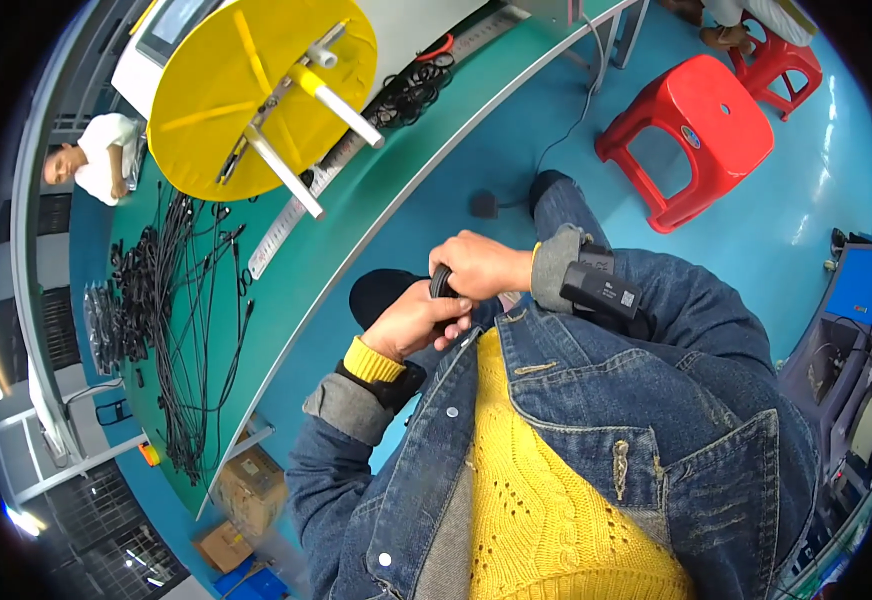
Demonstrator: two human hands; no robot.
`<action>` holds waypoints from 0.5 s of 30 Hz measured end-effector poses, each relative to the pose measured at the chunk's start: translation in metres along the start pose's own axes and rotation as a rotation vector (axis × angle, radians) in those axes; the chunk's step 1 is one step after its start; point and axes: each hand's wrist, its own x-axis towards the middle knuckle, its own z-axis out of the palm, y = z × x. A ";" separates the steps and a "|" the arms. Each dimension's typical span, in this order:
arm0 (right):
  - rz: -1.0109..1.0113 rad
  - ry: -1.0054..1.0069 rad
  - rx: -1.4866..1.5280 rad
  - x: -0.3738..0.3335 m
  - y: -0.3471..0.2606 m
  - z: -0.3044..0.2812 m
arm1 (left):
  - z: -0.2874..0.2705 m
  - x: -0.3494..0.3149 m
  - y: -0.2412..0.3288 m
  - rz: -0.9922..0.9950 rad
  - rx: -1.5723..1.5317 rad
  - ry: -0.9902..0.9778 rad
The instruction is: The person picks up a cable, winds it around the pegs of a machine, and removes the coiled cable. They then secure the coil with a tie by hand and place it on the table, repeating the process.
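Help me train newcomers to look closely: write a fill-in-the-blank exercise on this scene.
1. The left grip and right grip hold a coil coloured ____.
2. The table under the cables is coloured ____.
3. Two red ____ stand on the floor.
4. The big disc is coloured ____.
Missing words: black; green; stools; yellow.

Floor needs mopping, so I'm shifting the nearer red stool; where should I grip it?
Probably the seat's near edge, from the wearer's side: the stool stands upright, and the open gap between its legs there should let fingers curl underneath.
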 end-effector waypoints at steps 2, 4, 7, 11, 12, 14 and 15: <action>-0.019 0.020 -0.058 0.000 -0.003 0.002 | 0.001 0.001 0.000 -0.004 0.062 0.048; -0.036 0.063 -0.099 -0.002 -0.003 0.001 | 0.001 0.004 -0.001 -0.023 0.168 0.151; -0.068 0.136 -0.169 -0.001 -0.006 -0.005 | 0.004 0.007 -0.007 0.094 0.053 0.152; -0.122 0.056 -0.220 0.002 -0.017 -0.022 | 0.002 0.011 -0.013 0.185 -0.070 0.175; -0.164 0.016 -0.181 0.001 -0.019 -0.026 | 0.002 0.011 -0.013 0.200 -0.106 0.187; -0.249 -0.068 -0.103 0.001 -0.021 -0.036 | 0.001 0.008 -0.014 0.227 -0.149 0.102; -0.250 -0.065 -0.108 0.002 -0.021 -0.046 | 0.001 0.005 -0.015 0.249 -0.196 0.021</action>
